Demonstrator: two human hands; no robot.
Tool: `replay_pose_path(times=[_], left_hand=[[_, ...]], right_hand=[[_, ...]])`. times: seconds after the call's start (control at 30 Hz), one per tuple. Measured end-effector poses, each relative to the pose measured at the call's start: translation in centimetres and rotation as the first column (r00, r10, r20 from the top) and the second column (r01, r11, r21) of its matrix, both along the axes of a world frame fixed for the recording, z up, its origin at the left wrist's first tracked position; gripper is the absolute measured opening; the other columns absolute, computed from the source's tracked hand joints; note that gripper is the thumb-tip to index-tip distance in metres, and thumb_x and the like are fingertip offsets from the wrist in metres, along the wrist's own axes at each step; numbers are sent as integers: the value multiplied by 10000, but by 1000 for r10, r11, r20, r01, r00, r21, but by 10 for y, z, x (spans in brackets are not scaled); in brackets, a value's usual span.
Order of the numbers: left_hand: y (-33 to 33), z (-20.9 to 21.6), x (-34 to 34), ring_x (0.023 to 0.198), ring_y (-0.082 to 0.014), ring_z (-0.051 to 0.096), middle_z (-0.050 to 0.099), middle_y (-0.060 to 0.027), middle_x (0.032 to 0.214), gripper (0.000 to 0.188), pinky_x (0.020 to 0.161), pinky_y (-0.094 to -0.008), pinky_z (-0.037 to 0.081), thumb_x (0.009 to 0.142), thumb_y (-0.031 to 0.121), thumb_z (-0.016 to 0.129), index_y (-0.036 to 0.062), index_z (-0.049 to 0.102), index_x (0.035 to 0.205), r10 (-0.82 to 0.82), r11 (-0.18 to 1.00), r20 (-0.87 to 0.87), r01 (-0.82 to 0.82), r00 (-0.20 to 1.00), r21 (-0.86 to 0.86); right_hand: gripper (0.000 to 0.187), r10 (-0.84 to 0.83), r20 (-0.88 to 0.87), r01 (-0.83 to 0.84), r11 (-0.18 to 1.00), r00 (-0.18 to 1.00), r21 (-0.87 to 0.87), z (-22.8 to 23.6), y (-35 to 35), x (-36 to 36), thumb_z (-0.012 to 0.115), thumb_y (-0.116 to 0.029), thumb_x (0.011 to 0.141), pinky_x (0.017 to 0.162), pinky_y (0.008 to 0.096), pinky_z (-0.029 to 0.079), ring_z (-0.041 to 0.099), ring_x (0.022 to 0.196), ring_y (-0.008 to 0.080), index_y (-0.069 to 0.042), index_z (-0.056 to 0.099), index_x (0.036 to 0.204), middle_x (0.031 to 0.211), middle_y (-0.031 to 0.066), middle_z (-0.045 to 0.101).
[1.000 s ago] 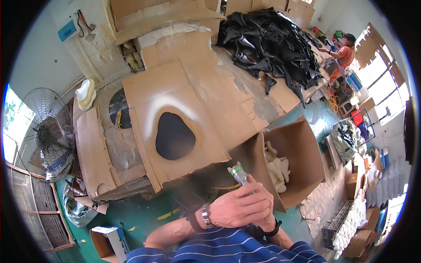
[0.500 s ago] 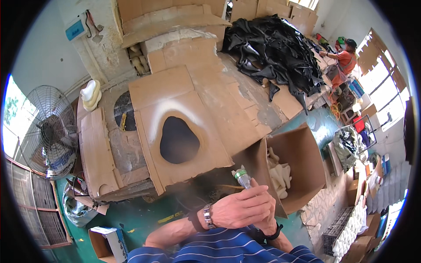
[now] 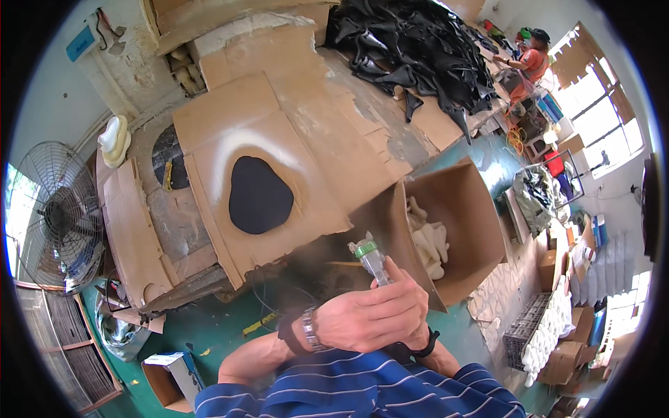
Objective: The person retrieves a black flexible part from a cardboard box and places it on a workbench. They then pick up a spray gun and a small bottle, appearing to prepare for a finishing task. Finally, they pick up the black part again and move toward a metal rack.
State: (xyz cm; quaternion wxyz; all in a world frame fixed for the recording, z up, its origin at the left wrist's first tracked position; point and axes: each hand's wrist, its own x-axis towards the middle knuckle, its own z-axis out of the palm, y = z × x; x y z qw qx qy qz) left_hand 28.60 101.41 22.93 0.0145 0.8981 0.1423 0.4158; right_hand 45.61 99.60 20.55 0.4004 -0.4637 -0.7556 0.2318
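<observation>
In front of my body my two hands are together. My left hand, with a metal watch at the wrist, lies across the front with its fingers closed over my right hand; what its fingers grip is hidden. Behind it my right hand is closed around a clear plastic bottle with a green collar and a pale, crusted end, probably part of a sprayer. That end points up and left toward the table. A flat black pad, shaped like a rounded triangle, lies on a cardboard sheet with whitish spray marks around it.
Right of my hands stands a cardboard box holding cream foot-shaped forms. Black pieces are heaped at the table's far end. A fan stands at left. Another person in orange works at the far right.
The view has shifted, so the table and box appear further up and left. My hands still hold the bottle together. The black pad looks matte now; earlier a hazy sheen showed on its lower part.
</observation>
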Motion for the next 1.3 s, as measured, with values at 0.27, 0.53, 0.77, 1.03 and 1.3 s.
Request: replay_pose_path(times=[0.27,0.53,0.77,1.03,1.3], left_hand=[[-2,3,4,1277,-315,525,573,-159,1255,530,1129,-376,411,686,107,576,-59,541,1188,4,1000,-21,-4,1000,22],[-19,-35,23,1308,-300,499,531,-151,1346,509,1130,-349,415,775,53,597,-31,503,1267,89,995,-146,-82,985,51],[-9,0,7,1275,-326,512,550,-160,1290,504,1118,-394,413,727,70,603,-49,526,1211,-31,999,-58,30,998,-26],[-8,3,4,1287,-328,505,570,-160,1249,514,1106,-390,417,695,101,593,-53,541,1182,-25,1000,-49,26,998,8],[-10,-1,2,1302,-309,506,557,-159,1310,514,1142,-366,393,746,112,584,-45,523,1232,-10,1000,-61,9,998,-9]], right_hand=[[528,11,-50,-10,1000,999,25,1,-3,5,635,-70,882,655,320,522,628,750,246,73,520,1378,918,140,639],[530,6,-86,-7,1000,996,-11,0,-9,8,644,-67,864,659,332,533,640,769,252,88,531,1358,936,146,648],[538,-32,-20,31,998,999,-60,2,-12,6,647,-54,847,686,322,548,652,789,266,84,533,1354,928,152,641],[509,-40,-99,12,964,994,-267,-2,-15,8,632,-96,898,709,314,528,646,824,224,-5,533,1388,966,120,651],[537,-20,-23,18,996,1000,-85,2,-11,3,654,-59,859,676,339,527,647,789,244,38,531,1372,953,132,647]])
